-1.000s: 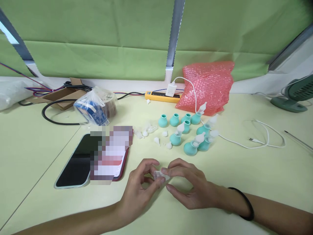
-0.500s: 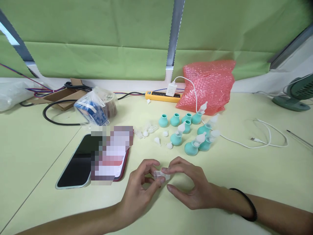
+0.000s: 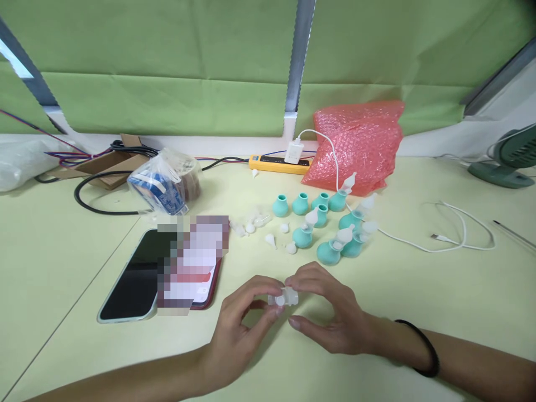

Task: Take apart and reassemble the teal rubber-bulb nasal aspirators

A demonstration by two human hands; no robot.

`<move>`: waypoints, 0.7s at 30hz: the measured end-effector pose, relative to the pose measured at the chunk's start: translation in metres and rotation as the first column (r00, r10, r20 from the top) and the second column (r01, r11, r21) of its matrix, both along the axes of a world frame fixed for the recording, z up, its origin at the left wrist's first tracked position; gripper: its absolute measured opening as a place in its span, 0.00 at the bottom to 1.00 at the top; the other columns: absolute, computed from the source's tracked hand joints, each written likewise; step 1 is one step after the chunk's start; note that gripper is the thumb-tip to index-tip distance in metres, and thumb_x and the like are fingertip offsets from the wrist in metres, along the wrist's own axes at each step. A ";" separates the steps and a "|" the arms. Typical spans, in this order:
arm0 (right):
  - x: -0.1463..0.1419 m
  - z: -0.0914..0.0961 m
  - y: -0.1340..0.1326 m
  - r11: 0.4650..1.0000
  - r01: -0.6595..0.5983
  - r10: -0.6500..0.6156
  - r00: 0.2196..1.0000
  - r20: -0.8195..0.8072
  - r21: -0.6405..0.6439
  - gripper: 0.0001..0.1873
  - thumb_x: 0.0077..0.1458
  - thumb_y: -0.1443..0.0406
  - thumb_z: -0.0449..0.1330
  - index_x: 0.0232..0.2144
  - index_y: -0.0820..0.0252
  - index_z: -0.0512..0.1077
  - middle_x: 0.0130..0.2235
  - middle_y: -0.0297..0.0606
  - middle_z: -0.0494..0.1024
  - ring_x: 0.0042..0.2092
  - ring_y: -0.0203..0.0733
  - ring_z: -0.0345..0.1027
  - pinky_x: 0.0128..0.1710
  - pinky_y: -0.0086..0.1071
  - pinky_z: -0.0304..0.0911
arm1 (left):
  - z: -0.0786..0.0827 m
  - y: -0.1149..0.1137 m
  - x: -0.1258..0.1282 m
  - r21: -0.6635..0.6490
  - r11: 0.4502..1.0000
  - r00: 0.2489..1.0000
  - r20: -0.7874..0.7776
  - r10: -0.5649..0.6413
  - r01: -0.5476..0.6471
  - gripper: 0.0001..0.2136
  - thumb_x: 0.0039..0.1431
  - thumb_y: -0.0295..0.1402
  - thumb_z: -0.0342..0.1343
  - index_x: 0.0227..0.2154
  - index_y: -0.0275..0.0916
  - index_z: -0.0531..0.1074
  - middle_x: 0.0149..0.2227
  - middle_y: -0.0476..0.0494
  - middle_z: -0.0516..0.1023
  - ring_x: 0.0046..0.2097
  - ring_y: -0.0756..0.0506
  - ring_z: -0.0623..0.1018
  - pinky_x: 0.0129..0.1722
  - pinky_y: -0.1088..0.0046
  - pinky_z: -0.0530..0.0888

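Observation:
My left hand [image 3: 245, 321] pinches a small clear and whitish plastic tube piece [image 3: 291, 296] between thumb and forefinger. At its right end is my right hand [image 3: 330, 312], a fingertip at the piece's upper edge and the thumb held apart below. Beyond the hands stand several teal squeeze bulbs [image 3: 302, 237]; some have open necks, others carry translucent nozzles [image 3: 344, 234] tilted to the right. To their left lie small white pointed tips [image 3: 271, 240] and clear plastic pieces [image 3: 262, 219].
A dark phone [image 3: 132, 279] and a lit, partly pixelated phone [image 3: 201, 257] lie at left. Farther back are a bagged blue pack [image 3: 157, 190], a cardboard box [image 3: 111, 164], a yellow power strip [image 3: 268, 163] and red bubble wrap [image 3: 360, 145]. A white cable [image 3: 419, 248] curls at right, near a fan [image 3: 502, 167].
The plastic piece has shifted slightly right and turned in my left fingers, so a round white part faces me. My right fingertips have moved a little up and right on it.

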State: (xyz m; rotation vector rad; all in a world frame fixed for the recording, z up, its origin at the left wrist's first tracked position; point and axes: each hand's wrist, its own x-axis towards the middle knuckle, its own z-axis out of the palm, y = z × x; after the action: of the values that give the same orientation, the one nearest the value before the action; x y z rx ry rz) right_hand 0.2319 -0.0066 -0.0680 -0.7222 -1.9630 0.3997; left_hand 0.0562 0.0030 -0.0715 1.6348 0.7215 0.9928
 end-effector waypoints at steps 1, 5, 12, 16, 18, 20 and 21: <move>0.000 0.000 0.001 1.000 -0.003 0.003 1.000 0.007 -0.002 0.20 0.45 0.73 0.57 0.43 0.61 0.60 0.35 0.41 0.70 0.35 0.41 0.64 0.33 0.38 0.63 | 0.000 0.000 0.000 0.014 1.000 1.000 0.009 -0.009 0.009 0.10 0.53 0.22 0.50 0.36 0.43 0.66 0.37 0.46 0.70 0.41 0.47 0.70 0.35 0.74 0.71; 0.000 -0.004 0.002 0.999 0.016 -0.016 1.000 0.002 -0.048 0.16 0.46 0.74 0.56 0.39 0.61 0.63 0.32 0.40 0.69 0.34 0.38 0.63 0.31 0.34 0.63 | 0.001 -0.001 -0.001 0.017 1.000 0.999 0.031 -0.022 0.021 0.10 0.53 0.21 0.50 0.35 0.43 0.67 0.39 0.46 0.70 0.42 0.47 0.71 0.36 0.74 0.72; 0.003 -0.011 0.001 1.000 0.009 -0.008 1.000 0.026 -0.028 0.17 0.45 0.76 0.57 0.40 0.61 0.63 0.34 0.40 0.68 0.35 0.37 0.63 0.31 0.31 0.64 | 0.004 0.002 0.001 -0.084 0.996 0.999 0.022 -0.039 0.041 0.12 0.50 0.24 0.54 0.38 0.41 0.67 0.38 0.46 0.72 0.40 0.47 0.72 0.37 0.75 0.72; 0.003 -0.011 0.002 1.000 0.000 0.002 0.998 0.057 -0.020 0.17 0.45 0.75 0.57 0.39 0.60 0.63 0.33 0.39 0.68 0.33 0.37 0.63 0.30 0.31 0.64 | 0.001 0.005 0.002 -0.101 0.994 0.999 -0.004 -0.034 0.033 0.06 0.50 0.25 0.54 0.33 0.38 0.69 0.32 0.45 0.72 0.34 0.48 0.73 0.32 0.74 0.72; 0.003 -0.012 0.003 0.999 -0.008 0.011 0.998 0.069 -0.033 0.17 0.45 0.75 0.56 0.39 0.59 0.63 0.33 0.39 0.68 0.33 0.36 0.63 0.29 0.30 0.64 | 0.000 0.005 0.002 -0.078 0.996 0.999 -0.005 -0.037 0.037 0.05 0.50 0.26 0.54 0.32 0.37 0.69 0.32 0.44 0.72 0.34 0.47 0.72 0.31 0.74 0.71; 0.004 -0.011 0.003 0.998 -0.020 0.025 0.996 0.080 -0.056 0.17 0.45 0.75 0.56 0.40 0.59 0.63 0.33 0.39 0.69 0.33 0.36 0.63 0.29 0.29 0.64 | 0.000 0.004 0.002 -0.086 0.995 0.999 -0.019 -0.047 0.045 0.04 0.51 0.26 0.53 0.31 0.37 0.68 0.31 0.44 0.71 0.33 0.47 0.72 0.30 0.74 0.71; 0.004 -0.010 0.003 0.997 -0.033 0.038 0.996 0.085 -0.066 0.17 0.45 0.74 0.56 0.40 0.58 0.62 0.33 0.38 0.69 0.33 0.36 0.63 0.29 0.30 0.64 | 0.000 0.004 0.002 -0.105 0.993 0.998 -0.034 -0.051 0.047 0.04 0.51 0.27 0.52 0.31 0.36 0.68 0.31 0.44 0.71 0.32 0.47 0.72 0.29 0.74 0.71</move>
State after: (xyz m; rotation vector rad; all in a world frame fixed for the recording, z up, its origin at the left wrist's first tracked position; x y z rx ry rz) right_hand 0.2360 -0.0033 -0.0778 -0.7575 -2.0543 0.4625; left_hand 0.0578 0.0066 -0.0716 1.5765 0.7420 0.8780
